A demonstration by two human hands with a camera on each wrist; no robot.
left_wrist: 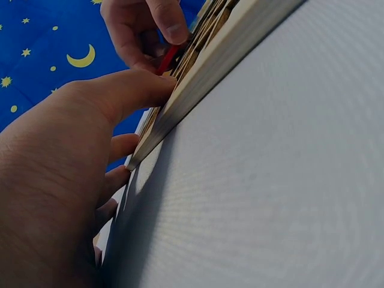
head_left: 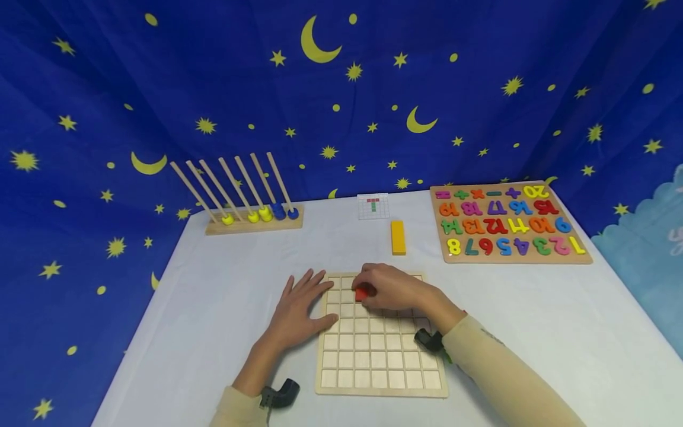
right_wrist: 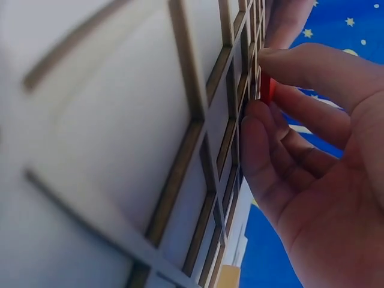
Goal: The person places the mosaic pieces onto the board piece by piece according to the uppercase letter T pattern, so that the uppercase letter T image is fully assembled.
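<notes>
A wooden grid board (head_left: 381,392) with square cells lies on the white table in front of me. My right hand (head_left: 393,288) pinches a red square tile (head_left: 361,294) between thumb and fingers, over the upper left cells of the board. In the right wrist view the tile's red edge (right_wrist: 266,89) shows between the thumb and fingers, close against the grid. My left hand (head_left: 300,311) rests with spread fingers along the board's left side. Its thumb (left_wrist: 144,90) touches the frame in the left wrist view.
Behind the board are a yellow-orange block (head_left: 398,238) and a small clear grid card (head_left: 373,206) with red and green squares. A peg counter (head_left: 256,223) with yellow and blue beads stands back left. A colourful number puzzle (head_left: 512,223) lies back right, before a blue starry curtain (head_left: 224,77).
</notes>
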